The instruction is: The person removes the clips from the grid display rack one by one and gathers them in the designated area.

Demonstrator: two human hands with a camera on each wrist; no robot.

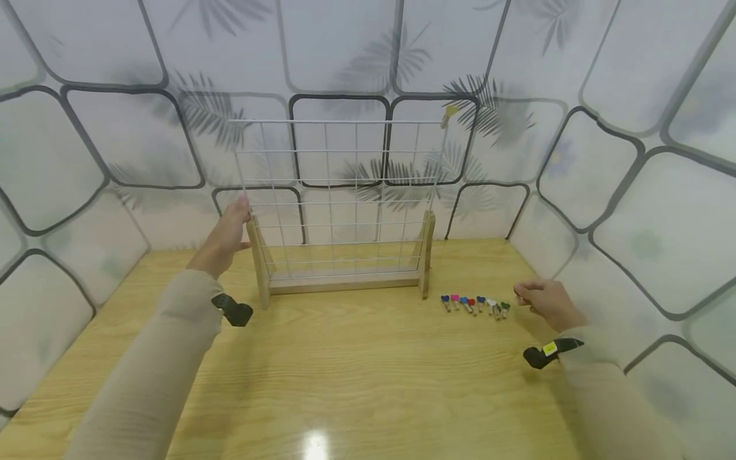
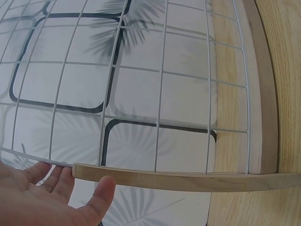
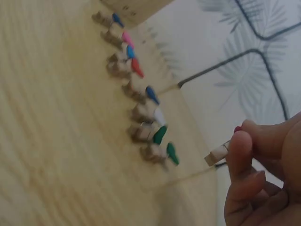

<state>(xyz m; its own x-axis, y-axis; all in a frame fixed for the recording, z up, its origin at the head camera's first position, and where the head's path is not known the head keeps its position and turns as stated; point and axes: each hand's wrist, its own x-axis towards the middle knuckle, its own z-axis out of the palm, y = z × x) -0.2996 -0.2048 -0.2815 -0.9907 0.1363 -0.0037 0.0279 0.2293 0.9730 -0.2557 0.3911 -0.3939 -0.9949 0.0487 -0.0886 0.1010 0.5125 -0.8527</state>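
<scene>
A white wire grid rack (image 1: 342, 203) stands upright in a wooden base with two side posts. At its left side, my left hand (image 1: 227, 233) touches the edge; in the left wrist view the fingertips (image 2: 43, 168) rest along the outer wire and the thumb lies by the wooden post (image 2: 188, 181). On the right, my right hand (image 1: 551, 302) pinches a small wooden clothespin (image 3: 217, 154) between thumb and forefinger, held above the table. A bit of red shows at its pinched end. A yellow-topped clothespin (image 1: 448, 115) sits on the grid's top right corner.
Several small clothespins with coloured hearts (image 1: 471, 301) lie in a row on the wooden table (image 1: 356, 370), between the rack and my right hand. A patterned covering (image 1: 345, 51) rises behind the table and along both sides.
</scene>
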